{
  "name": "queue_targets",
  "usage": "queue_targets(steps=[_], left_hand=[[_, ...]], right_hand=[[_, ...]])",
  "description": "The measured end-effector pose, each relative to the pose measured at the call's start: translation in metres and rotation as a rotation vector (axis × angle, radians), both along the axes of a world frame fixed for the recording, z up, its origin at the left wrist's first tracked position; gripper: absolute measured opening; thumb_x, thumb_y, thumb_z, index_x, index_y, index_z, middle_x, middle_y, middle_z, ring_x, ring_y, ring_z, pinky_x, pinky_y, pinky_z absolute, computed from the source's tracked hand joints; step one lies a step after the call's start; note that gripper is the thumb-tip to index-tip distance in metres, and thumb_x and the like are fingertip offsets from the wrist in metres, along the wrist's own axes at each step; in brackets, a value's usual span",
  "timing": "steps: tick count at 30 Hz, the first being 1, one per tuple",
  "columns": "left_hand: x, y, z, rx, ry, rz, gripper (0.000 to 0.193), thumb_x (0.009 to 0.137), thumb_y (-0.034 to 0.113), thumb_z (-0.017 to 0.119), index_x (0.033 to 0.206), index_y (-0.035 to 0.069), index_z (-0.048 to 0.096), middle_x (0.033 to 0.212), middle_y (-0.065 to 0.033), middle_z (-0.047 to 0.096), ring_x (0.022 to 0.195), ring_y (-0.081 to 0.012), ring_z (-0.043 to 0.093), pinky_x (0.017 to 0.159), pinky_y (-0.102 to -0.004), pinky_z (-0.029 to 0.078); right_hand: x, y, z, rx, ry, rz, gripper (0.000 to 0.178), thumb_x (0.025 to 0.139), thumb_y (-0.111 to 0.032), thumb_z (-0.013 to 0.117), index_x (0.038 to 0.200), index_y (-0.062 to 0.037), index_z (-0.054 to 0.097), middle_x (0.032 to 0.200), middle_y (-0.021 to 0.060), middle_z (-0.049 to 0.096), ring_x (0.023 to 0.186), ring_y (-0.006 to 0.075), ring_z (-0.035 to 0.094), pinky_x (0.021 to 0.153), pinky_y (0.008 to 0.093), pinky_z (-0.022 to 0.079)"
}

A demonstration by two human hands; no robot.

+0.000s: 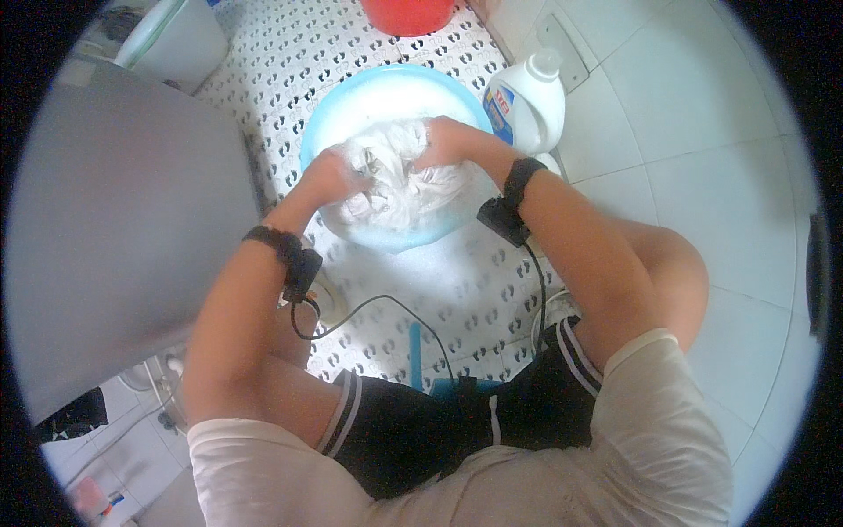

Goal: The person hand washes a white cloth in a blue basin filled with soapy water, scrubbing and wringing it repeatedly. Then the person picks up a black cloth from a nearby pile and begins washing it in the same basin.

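A light blue basin (309,132) stands on the floor in front of me, with white suds (378,98) over its far part. Bunched in it is a wet white cloth (399,198). My left hand (341,174) is closed on the cloth's left side, its fingers partly sunk in folds and foam. On the other side, my right hand (448,142) grips the same cloth, with its fingertips hidden in the fabric. The two hands are a short way apart. What kind of garment or cloth it is cannot be made out.
A white detergent bottle (540,105) stands close to the basin's right, by the tiled wall (702,189). Beyond the basin is a red tub (408,13); a white bin (180,44) stands far left. A grey panel (132,228) flanks my left arm. A black cable (386,299) hangs between my wrists.
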State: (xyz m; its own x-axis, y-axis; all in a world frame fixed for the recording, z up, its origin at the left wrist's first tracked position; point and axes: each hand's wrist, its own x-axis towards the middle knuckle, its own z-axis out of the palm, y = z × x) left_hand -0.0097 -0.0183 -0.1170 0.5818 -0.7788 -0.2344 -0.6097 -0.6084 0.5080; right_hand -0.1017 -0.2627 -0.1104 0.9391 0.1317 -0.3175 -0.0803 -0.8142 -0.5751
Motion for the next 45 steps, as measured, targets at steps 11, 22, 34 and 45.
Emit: queue_targets(steps=[11,22,34,45], left_hand=[[0.008,0.015,0.073,-0.141,0.072,0.222,0.055,0.076,0.033,0.078,0.118,0.0,0.063,0.103,-0.0204,0.07,0.094,-0.0282,0.067,0.085,-0.0348,0.051],[0.012,0.006,0.087,-0.449,-0.248,0.231,0.036,0.081,0.024,0.074,0.107,0.001,0.065,0.095,-0.0149,0.069,0.087,-0.0232,0.065,0.083,-0.0343,0.051],[-0.011,0.017,0.065,-0.39,-0.243,0.166,0.063,0.072,0.04,0.082,0.112,-0.004,0.061,0.104,-0.0209,0.061,0.098,-0.0373,0.061,0.091,-0.0384,0.048],[-0.047,0.025,0.056,0.005,0.103,-0.058,0.055,0.073,0.046,0.079,0.099,-0.001,0.066,0.109,-0.0221,0.057,0.099,-0.0346,0.058,0.087,-0.0405,0.047]], right_hand=[[-0.001,-0.021,0.063,0.104,-0.266,-0.141,0.063,0.065,-0.034,0.082,0.113,0.0033,0.063,0.106,0.0217,0.069,0.099,0.0311,0.066,0.09,0.0363,0.05],[0.012,-0.011,0.078,-0.061,-0.72,-0.187,0.056,0.065,-0.038,0.076,0.113,-0.0094,0.066,0.104,0.0212,0.068,0.099,0.0387,0.064,0.089,0.048,0.048],[-0.025,-0.007,0.054,-0.018,-0.741,-0.06,0.05,0.069,-0.027,0.079,0.109,-0.0047,0.059,0.104,0.0151,0.054,0.104,0.0339,0.052,0.088,0.0414,0.044],[-0.076,-0.005,0.027,0.026,-0.559,0.04,0.052,0.074,-0.04,0.077,0.103,0.0022,0.065,0.107,0.0195,0.056,0.103,0.0348,0.053,0.091,0.0413,0.044]])
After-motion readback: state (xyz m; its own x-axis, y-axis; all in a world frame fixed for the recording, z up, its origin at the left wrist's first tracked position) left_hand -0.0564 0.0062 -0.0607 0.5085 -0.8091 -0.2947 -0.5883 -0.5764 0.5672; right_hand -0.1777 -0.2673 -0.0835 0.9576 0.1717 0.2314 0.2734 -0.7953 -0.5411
